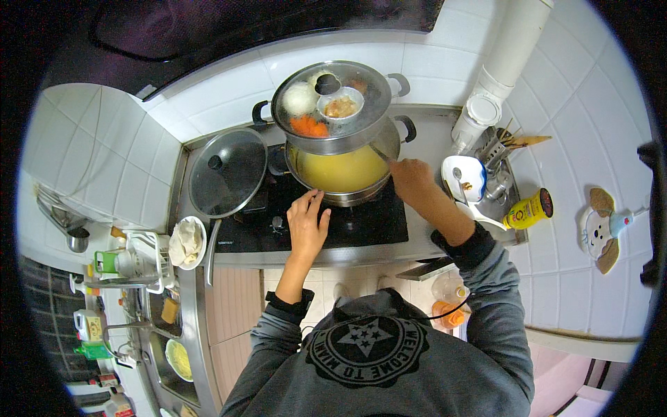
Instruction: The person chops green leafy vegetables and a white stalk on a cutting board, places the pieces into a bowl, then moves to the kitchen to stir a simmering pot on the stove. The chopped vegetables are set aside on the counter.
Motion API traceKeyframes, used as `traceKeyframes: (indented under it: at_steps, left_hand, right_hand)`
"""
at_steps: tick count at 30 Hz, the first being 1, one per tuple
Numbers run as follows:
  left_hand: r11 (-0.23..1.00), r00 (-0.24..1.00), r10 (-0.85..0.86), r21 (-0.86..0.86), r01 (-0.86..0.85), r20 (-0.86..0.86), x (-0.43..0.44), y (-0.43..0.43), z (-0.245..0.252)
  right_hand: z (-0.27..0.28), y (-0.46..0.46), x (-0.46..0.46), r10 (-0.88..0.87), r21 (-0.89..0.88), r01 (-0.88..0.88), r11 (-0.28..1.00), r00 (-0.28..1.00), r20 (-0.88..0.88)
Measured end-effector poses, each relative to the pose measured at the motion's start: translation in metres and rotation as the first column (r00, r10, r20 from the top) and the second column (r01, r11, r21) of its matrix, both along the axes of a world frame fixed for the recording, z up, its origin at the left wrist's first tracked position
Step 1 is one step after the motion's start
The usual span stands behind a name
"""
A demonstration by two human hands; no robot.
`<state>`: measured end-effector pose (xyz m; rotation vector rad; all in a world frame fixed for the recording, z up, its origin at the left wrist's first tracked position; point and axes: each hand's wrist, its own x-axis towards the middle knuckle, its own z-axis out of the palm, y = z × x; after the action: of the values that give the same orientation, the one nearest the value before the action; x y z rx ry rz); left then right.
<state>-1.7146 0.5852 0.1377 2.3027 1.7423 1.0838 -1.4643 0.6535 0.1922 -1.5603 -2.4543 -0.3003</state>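
A metal pot (338,199) of yellow liquid or porridge (336,169) stands on the black cooktop (359,229). My right hand (414,177) grips a thin utensil (380,152) at the pot's right rim; its lower end is hidden in the pot. At the front rim rests my left hand (307,219), fingers apart and holding nothing; whether the fingertips touch the metal is hard to tell. Behind and above the pot sits a steamer tier under a glass lid (338,68). Through the glass show a white bun (299,99), orange pieces (309,126) and a small bowl (341,108).
Left of the pot lies a glass-lidded pan (227,172), its handle jutting past the counter edge. A plate with a white cloth-like item (186,242) is beside it. To the right are a dish with a spoon (464,177), a yellow canister (529,209) and a utensil holder (492,148).
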Motion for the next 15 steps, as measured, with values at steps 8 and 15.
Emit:
traceKeyframes:
  at_steps: [8,15]
  left_hand:
    - [1.000,1.000,0.012,-0.015,-0.012,-0.001,-0.003,-0.001,0.000]
    - [0.999,1.000,0.028,-0.015,-0.028,0.014,-0.007,-0.001,0.001]
  right_hand:
    - [0.061,-0.009,0.002,0.180,-0.321,-0.163,0.933,0.983,0.026]
    - [0.005,-0.006,-0.046,0.152,-0.208,-0.171,0.963,0.983,-0.105]
